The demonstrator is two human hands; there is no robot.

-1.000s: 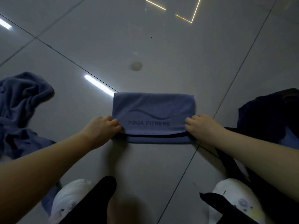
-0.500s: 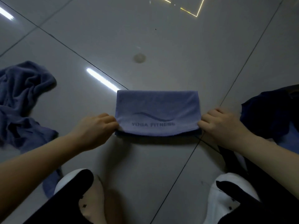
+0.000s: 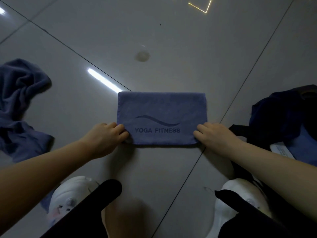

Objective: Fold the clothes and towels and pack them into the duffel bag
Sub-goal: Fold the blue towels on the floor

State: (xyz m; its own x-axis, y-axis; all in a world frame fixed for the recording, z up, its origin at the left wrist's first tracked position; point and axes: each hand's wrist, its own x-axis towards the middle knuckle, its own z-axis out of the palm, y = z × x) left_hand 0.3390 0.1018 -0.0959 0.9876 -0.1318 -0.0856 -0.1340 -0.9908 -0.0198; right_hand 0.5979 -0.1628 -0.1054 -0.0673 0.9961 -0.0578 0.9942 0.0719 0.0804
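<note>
Crumpled towels (image 3: 20, 107), count one heap: blue cloth bunched on the floor (image 3: 171, 40) at the left edge of view, unfolded, well apart from the folded piece. A strip of bare tile lies between the heap and the left forearm.

Left hand (image 3: 104, 140), count one: grip is a pinch, fingers curled onto the lower left corner of the folded towel (image 3: 161, 107), thumb side under the edge.

Folded towel, count one: blue rectangle lying flat on the floor at centre, printed with a wave line and the words YOGA FITNESS, print facing up. Its far edge is straight and free; its left and right edges are free above the hands; its near edge runs between the two hands. Open tile spreads beyond the far edge and in front of the near edge, down to the shoes. A dark tile joint passes just under the right lower corner.

Right hand (image 3: 216, 136), count one: grip likewise a pinch, fingers curled on the lower right corner of the folded towel.

White shoes, count two: left shoe (image 3: 68, 194) and right shoe (image 3: 240, 191) at the bottom, each partly covered by a black trouser leg, with bare tile between them.

Duffel bag (image 3: 281, 114), count one: dark, standing open at the right edge, just beside the right forearm, blue cloth and a pale label showing inside, a black strap reaching toward the right hand.
</note>
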